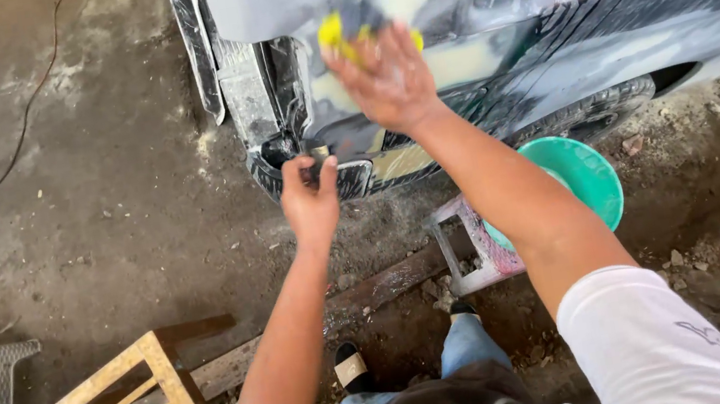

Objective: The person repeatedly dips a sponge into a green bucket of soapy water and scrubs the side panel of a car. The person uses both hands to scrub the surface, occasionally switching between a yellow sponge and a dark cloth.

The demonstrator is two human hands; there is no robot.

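Yellow sponge (338,32) sits upper centre, pressed under my right hand (388,80) against the grey car panel (543,15), while my left hand (311,202), lower and further left, grips the panel's bottom edge beside the green basin (584,174).

Even daylight, soft shadows; right hand (391,80) motion-blurred; edges slightly bowed.
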